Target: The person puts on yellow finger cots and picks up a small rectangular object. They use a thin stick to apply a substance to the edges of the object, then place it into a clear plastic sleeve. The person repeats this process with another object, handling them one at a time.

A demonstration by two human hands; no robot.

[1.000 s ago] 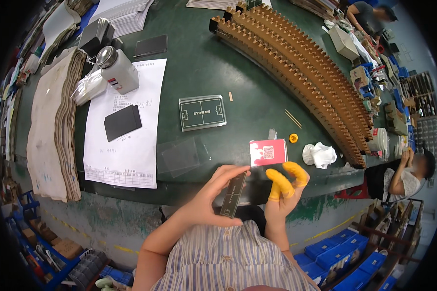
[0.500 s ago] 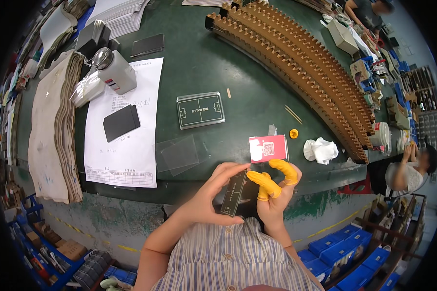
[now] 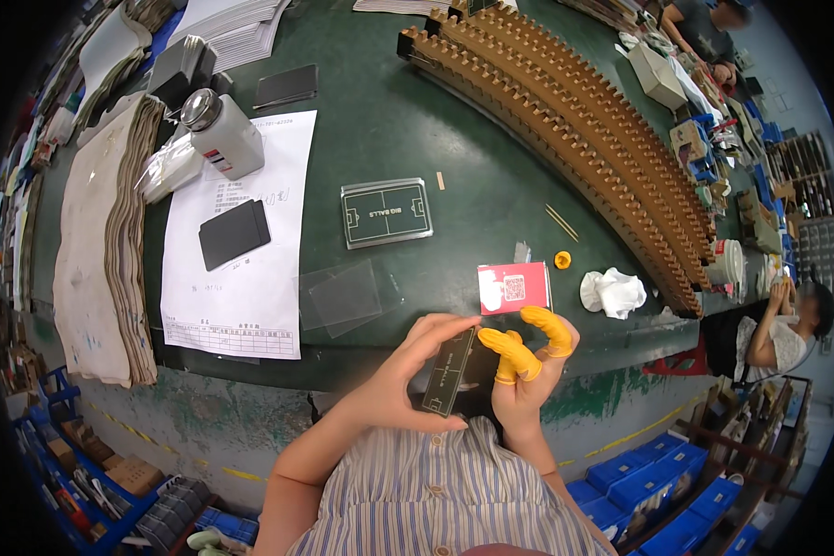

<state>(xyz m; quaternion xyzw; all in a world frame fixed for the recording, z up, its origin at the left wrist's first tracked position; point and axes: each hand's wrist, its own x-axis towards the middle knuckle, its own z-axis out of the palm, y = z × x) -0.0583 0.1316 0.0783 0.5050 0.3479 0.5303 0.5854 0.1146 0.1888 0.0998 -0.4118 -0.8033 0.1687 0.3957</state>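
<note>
Close to my body, my left hand point(image 3: 400, 385) grips a dark green printed card point(image 3: 448, 375) with white pitch lines, thumb at its lower end and fingers at its upper end. Whether it is one card or a pack, I cannot tell. Yellow finger cots cover several fingers of my right hand point(image 3: 526, 371). These fingers are bent and apart, with nothing visible between them, and their tips come close to the card's upper right edge; contact is unclear. A matching green card pack point(image 3: 386, 213) lies on the table. Just beyond my hands sits a red-and-white card point(image 3: 513, 287) with a square code.
Clear plastic sheets point(image 3: 347, 298), a printed paper point(image 3: 232, 315) with black cards point(image 3: 235, 234) and a pump bottle point(image 3: 222, 134) lie leftward. Rightward are a yellow cap point(image 3: 562, 260), thin sticks point(image 3: 561, 222), white tissue point(image 3: 612, 292) and long notched brown racks point(image 3: 565, 139). People sit far right.
The view has shifted very slightly. My right hand has moved a little down and right, while my left hand keeps its hold on the card.
</note>
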